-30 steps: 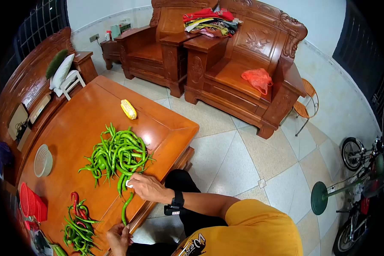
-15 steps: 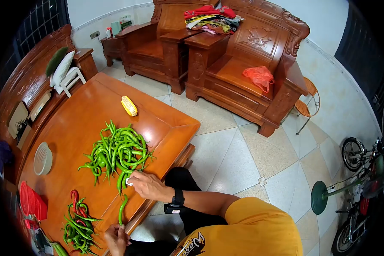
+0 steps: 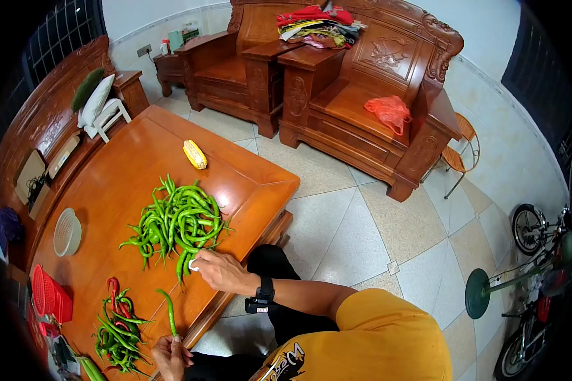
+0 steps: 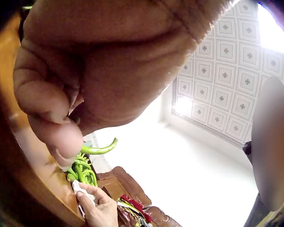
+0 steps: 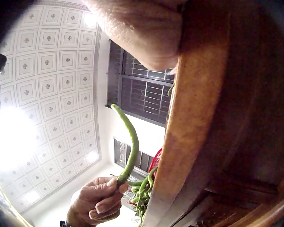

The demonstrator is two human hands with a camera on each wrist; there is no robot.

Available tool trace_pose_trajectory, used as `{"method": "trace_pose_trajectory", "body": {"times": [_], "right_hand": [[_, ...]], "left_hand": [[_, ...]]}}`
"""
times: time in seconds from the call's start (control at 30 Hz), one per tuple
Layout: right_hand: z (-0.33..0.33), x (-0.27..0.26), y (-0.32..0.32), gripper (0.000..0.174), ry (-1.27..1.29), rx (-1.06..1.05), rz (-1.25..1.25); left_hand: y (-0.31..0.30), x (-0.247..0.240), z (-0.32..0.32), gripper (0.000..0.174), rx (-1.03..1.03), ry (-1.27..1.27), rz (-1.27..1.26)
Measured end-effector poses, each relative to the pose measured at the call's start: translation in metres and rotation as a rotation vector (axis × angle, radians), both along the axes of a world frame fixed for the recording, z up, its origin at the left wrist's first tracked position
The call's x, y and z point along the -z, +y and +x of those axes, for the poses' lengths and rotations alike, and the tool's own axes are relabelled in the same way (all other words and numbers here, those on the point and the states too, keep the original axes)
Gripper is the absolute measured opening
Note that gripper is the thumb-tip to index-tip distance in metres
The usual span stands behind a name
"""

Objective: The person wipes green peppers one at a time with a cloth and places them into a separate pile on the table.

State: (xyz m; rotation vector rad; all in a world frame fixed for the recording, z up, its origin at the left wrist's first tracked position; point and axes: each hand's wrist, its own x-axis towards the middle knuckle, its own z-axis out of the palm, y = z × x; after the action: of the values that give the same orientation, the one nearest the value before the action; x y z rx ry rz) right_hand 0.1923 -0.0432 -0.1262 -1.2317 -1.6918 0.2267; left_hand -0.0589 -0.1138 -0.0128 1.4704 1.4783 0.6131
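Observation:
My left hand (image 3: 170, 357) pinches one green pepper (image 3: 170, 312) by its lower end, near the table's front edge; in the right wrist view the pepper (image 5: 132, 142) stands up, curved, from the thumb and fingertips. My right hand (image 3: 224, 273) holds a small white cloth or tissue (image 3: 193, 265) between thumb and fingers, at the lower edge of a large pile of green peppers (image 3: 179, 219). A smaller pile of green and red peppers (image 3: 119, 330) lies left of my left hand.
On the wooden table (image 3: 117, 184) are a corn cob (image 3: 195, 154), a white basket (image 3: 67, 233) and a red basket (image 3: 52, 295). Beyond stand wooden armchairs (image 3: 349, 108), one with a red plastic bag (image 3: 388, 113). A green fan (image 3: 477, 293) and a motorbike are at the right.
My left hand, with the pepper, has moved a little left and away from my right hand, toward the smaller pile. My right hand has barely moved.

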Motion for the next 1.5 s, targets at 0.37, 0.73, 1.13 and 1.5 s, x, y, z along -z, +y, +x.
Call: {"method": "trace_pose_trajectory", "body": {"times": [0.37,0.73,1.13,1.5], "right_hand": [[0.000,-0.002,-0.001,0.017,0.000,-0.003,0.007],[-0.002,0.002,0.000,0.018,-0.029,-0.002,-0.015],[-0.011,0.014,0.005,0.020,-0.171,0.090,0.018],[-0.011,0.013,0.005,0.012,-0.154,0.100,0.057]], "left_hand": [[0.004,0.010,-0.002,0.033,0.048,-0.016,0.011],[0.029,0.055,-0.010,0.036,0.155,0.017,0.094],[0.041,0.075,-0.001,0.034,0.213,-0.110,-0.013],[0.035,0.061,0.006,0.028,0.164,-0.194,-0.051]]}}
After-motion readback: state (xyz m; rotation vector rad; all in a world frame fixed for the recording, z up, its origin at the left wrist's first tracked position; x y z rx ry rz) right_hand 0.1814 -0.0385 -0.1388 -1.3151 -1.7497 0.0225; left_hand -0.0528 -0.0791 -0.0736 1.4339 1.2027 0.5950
